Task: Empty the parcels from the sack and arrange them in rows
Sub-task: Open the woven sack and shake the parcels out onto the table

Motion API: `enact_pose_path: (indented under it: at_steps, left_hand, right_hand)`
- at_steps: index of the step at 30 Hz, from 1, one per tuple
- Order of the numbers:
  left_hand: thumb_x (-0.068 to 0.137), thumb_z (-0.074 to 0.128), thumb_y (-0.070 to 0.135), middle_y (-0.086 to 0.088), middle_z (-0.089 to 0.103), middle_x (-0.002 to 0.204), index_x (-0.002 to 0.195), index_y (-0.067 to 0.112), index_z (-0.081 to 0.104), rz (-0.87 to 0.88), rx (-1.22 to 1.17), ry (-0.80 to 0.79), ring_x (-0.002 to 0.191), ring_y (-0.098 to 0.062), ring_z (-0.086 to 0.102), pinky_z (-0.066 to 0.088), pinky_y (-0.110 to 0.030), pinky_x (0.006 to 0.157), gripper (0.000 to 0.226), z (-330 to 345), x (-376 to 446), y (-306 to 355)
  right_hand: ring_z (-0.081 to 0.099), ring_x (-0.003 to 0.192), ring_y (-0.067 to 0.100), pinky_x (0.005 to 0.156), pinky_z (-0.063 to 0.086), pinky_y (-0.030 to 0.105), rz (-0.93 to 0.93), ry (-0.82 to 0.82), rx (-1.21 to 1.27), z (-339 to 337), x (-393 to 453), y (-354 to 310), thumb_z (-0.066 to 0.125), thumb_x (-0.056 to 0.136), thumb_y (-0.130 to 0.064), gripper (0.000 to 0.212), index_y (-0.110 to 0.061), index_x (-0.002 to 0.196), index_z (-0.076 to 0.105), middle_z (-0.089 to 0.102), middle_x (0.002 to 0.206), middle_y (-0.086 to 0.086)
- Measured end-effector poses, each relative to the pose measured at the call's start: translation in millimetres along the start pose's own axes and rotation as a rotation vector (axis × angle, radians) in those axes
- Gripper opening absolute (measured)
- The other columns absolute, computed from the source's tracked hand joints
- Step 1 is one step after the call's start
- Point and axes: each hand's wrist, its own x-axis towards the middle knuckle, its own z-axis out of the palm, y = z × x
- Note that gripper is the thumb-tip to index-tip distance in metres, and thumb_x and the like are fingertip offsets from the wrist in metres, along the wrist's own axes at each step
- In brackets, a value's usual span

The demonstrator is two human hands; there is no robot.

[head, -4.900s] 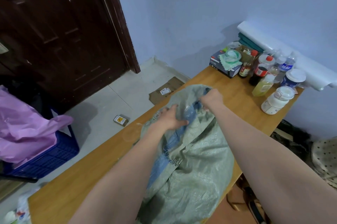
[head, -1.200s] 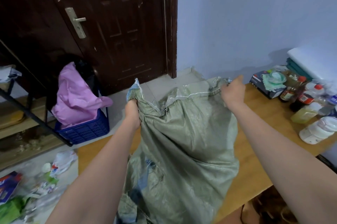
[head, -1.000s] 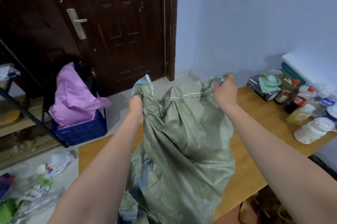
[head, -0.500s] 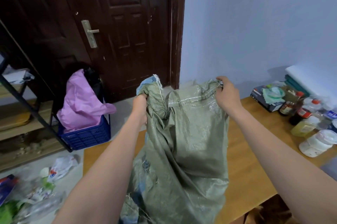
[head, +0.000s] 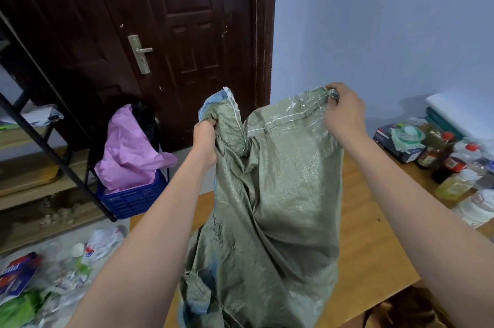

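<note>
A grey-green woven sack (head: 278, 194) hangs upright over the wooden table (head: 374, 247), its lower end bunched on the tabletop. My left hand (head: 204, 138) grips the sack's upper left corner, where a blue lining shows. My right hand (head: 343, 111) grips the upper right corner of the stitched top edge. No parcels are visible; whatever is in the sack is hidden by the fabric.
Bottles, jars and a tissue box (head: 398, 142) crowd the table's right end by the blue wall. A blue crate (head: 131, 198) with pink plastic stands by the dark door (head: 171, 34). Litter (head: 53, 274) covers the floor at left, beside a black-framed shelf (head: 40, 140).
The sack lay flat on the table; both hands have lifted it by its top corners, and in the last second raised it a little higher.
</note>
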Motion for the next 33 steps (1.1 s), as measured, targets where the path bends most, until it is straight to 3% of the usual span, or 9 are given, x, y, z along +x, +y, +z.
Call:
enact_pose_path:
  at_steps: [3,6,14,20,23,25,26,30,33]
  left_hand:
    - [0.097,0.040,0.011,-0.014,0.069,0.096,0.105,0.007,0.062,0.011,-0.009,-0.024,0.086,-0.028,0.068,0.058,-0.039,0.075,0.024,3,-2,4]
    - [0.097,0.040,0.012,-0.013,0.069,0.097,0.111,0.006,0.062,0.021,-0.025,-0.037,0.086,-0.028,0.068,0.058,-0.038,0.074,0.026,6,-1,10]
    - [0.098,0.039,0.010,-0.013,0.069,0.093,0.094,0.009,0.063,0.073,-0.060,-0.085,0.082,-0.026,0.069,0.058,-0.035,0.069,0.024,10,-6,25]
    - [0.095,0.041,0.010,-0.020,0.071,0.102,0.108,0.000,0.065,0.101,-0.048,-0.152,0.092,-0.035,0.070,0.058,-0.050,0.085,0.029,35,-17,34]
    - [0.092,0.042,0.010,-0.020,0.066,0.097,0.103,0.001,0.063,0.110,-0.015,-0.192,0.088,-0.034,0.065,0.052,-0.053,0.088,0.026,46,-24,38]
    - [0.089,0.043,0.011,-0.017,0.064,0.090,0.098,0.006,0.062,0.107,-0.016,-0.208,0.081,-0.031,0.062,0.052,-0.051,0.084,0.022,49,-25,41]
    - [0.088,0.044,0.012,-0.015,0.063,0.086,0.094,0.007,0.061,0.110,-0.022,-0.214,0.077,-0.029,0.061,0.051,-0.049,0.081,0.019,49,-26,43]
    - [0.090,0.043,0.012,-0.008,0.059,0.070,0.079,0.010,0.058,0.144,-0.009,-0.249,0.061,-0.023,0.057,0.049,-0.035,0.066,0.019,51,-27,50]
    - [0.095,0.040,0.013,-0.003,0.054,0.061,0.071,0.013,0.056,0.183,-0.002,-0.292,0.050,-0.016,0.051,0.043,-0.025,0.052,0.029,53,-27,56]
  right_hand:
    - [0.043,0.088,0.013,0.065,0.023,0.013,-0.052,0.014,0.017,-5,-1,-11,0.037,0.099,-0.001,0.040,-0.014,0.131,0.057,0.063,0.122,0.011]
    - [0.042,0.073,0.006,0.063,0.025,0.011,-0.076,0.025,0.048,-7,1,-18,0.037,0.099,-0.002,0.038,-0.012,0.129,0.058,0.064,0.116,0.011]
    - [0.053,0.114,0.029,0.075,0.025,0.015,-0.084,0.037,0.034,-8,10,-29,0.039,0.099,-0.006,0.036,-0.012,0.129,0.059,0.066,0.116,0.008]
    - [0.057,0.096,0.019,0.084,0.038,0.024,-0.176,-0.020,0.187,7,-4,-65,0.042,0.097,-0.007,0.026,-0.014,0.109,0.064,0.060,0.091,-0.008]
    - [0.055,0.094,0.014,0.075,0.035,0.016,-0.203,-0.092,0.214,19,-9,-79,0.044,0.097,-0.010,0.022,-0.019,0.107,0.063,0.059,0.094,-0.009]
    - [0.052,0.084,0.008,0.062,0.033,0.008,-0.185,-0.139,0.239,21,-10,-85,0.046,0.099,-0.016,0.020,-0.019,0.115,0.058,0.058,0.099,-0.006]
    - [0.052,0.084,0.007,0.063,0.034,0.006,-0.169,-0.165,0.258,22,-11,-88,0.047,0.100,-0.019,0.025,-0.018,0.125,0.053,0.057,0.105,-0.005]
    - [0.045,0.130,0.019,0.100,0.032,0.021,-0.201,-0.239,0.233,24,-11,-103,0.049,0.101,-0.023,0.046,-0.014,0.145,0.041,0.050,0.141,0.002]
    - [0.052,0.118,0.017,0.093,0.034,0.019,-0.229,-0.255,0.236,30,-9,-115,0.051,0.101,-0.023,0.041,-0.013,0.140,0.050,0.058,0.128,0.000]
